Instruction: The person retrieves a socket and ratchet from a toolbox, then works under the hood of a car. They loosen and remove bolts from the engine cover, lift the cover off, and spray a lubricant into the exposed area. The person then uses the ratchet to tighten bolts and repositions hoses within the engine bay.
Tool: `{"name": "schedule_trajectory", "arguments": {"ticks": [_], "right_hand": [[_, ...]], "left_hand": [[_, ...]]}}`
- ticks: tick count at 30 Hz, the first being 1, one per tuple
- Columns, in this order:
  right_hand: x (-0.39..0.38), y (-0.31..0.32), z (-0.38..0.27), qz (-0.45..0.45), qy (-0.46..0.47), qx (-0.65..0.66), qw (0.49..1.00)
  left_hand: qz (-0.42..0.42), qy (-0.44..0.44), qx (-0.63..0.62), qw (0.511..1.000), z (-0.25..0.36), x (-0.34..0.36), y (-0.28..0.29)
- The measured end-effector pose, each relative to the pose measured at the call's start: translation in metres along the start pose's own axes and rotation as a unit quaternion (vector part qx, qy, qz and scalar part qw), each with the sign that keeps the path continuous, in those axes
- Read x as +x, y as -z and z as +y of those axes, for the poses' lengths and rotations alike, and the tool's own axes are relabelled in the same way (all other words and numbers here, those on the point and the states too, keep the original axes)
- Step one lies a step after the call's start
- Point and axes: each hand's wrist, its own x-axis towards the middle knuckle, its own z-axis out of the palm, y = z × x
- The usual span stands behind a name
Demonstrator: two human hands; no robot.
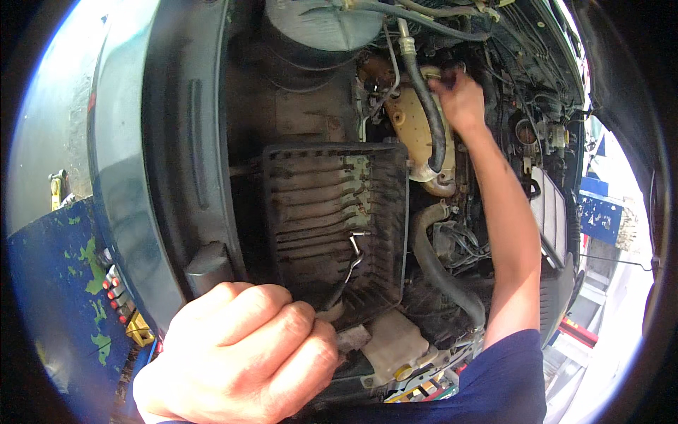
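Observation:
My left hand (247,346) is closed in a fist at the lower left, in front of the open ribbed air filter box (272,205). Its fingers curl out of sight, so what they hold, if anything, is hidden. A bent shiny metal hand tool (355,256) lies in the box, its lower end dark near my knuckles. My right hand (462,102) reaches deep into the engine bay at the upper right. Its fingers bend in beside the top of the tan metal heat shield (417,131); what they grip is too small to make out. A black hose (429,106) crosses the shield.
A thick curved hose (434,261) runs below the shield. A round dark canister (318,35) stands at the top, and a pale plastic reservoir (395,346) near the bottom. Car bodywork (127,177) borders the left. A blue panel with peeling paint (56,283) lies beyond it.

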Motion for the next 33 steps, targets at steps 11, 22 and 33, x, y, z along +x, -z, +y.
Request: {"name": "schedule_trajectory", "arguments": {"ticks": [11, 22, 33], "right_hand": [[0.073, -0.015, 0.007, 0.035, 0.037, -0.032, 0.998], [-0.027, -0.001, 0.008, 0.039, 0.008, 0.021, 0.999], [-0.008, -0.011, 0.006, 0.093, 0.035, 0.039, 0.994]], "left_hand": [[-0.002, 0.006, 0.021, 1.0, 0.003, 0.004, -0.002], [-0.005, 0.009, 0.006, 1.0, 0.004, 0.002, -0.001], [-0.002, 0.014, 0.001, 1.0, 0.003, 0.002, 0.0]]}}
